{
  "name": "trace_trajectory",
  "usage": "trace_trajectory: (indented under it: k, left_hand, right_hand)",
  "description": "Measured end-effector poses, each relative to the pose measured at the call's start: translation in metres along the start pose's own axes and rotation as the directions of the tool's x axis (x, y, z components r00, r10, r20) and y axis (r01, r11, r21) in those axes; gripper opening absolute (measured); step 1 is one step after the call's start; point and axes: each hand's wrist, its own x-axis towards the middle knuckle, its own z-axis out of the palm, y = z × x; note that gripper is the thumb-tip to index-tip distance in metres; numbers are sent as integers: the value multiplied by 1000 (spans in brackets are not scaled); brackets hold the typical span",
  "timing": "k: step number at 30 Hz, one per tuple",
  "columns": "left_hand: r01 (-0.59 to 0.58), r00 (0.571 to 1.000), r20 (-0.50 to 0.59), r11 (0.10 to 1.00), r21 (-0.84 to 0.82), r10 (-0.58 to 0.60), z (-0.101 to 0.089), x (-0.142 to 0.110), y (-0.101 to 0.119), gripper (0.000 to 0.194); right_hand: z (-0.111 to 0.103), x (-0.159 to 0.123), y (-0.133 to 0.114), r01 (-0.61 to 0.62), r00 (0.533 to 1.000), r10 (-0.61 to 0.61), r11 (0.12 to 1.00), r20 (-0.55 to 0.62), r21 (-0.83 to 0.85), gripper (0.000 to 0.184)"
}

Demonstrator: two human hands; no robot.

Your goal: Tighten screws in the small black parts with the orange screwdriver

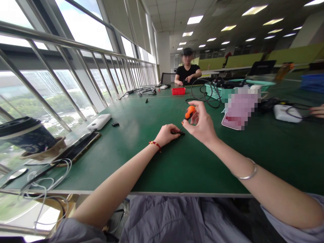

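My right hand (202, 123) is closed on an orange and black screwdriver (190, 112), its fingers curled about the handle. The thin shaft slants down to the left toward a small black part (181, 133) on the green table (157, 168). Whether the tip sits in that part is too small to tell. With thumb and fingers, my left hand (167, 133) pins the small black part against the tabletop. The hand covers some of it, so its kind does not show.
At left are a paper cup (27, 135), a phone (81, 146), white cables (48, 184) and a white power bank (99, 122). Ahead stand a red box (178, 91) and a green basket (215, 92). A pink phone (238, 113) is propped at right. A person (187, 69) sits opposite.
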Motion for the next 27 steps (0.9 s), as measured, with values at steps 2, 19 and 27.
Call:
trace_trajectory:
  k: [2, 19, 27]
  left_hand:
    - [0, 1000, 7, 1000, -5, 0, 0, 0, 0, 9]
    - [-15, 1000, -7, 999, 29, 15, 0, -1, 2, 13]
    - [-17, 1000, -4, 1000, 17, 17, 1, 0, -2, 11]
  right_hand:
    - [0, 0, -1, -5, 1000, 4, 999, -14, -46, 55]
    - [3, -3, 0, 31, 999, -31, 993, -4, -116, 49]
    - [3, -4, -2, -16, 1000, 17, 999, 26, -38, 20]
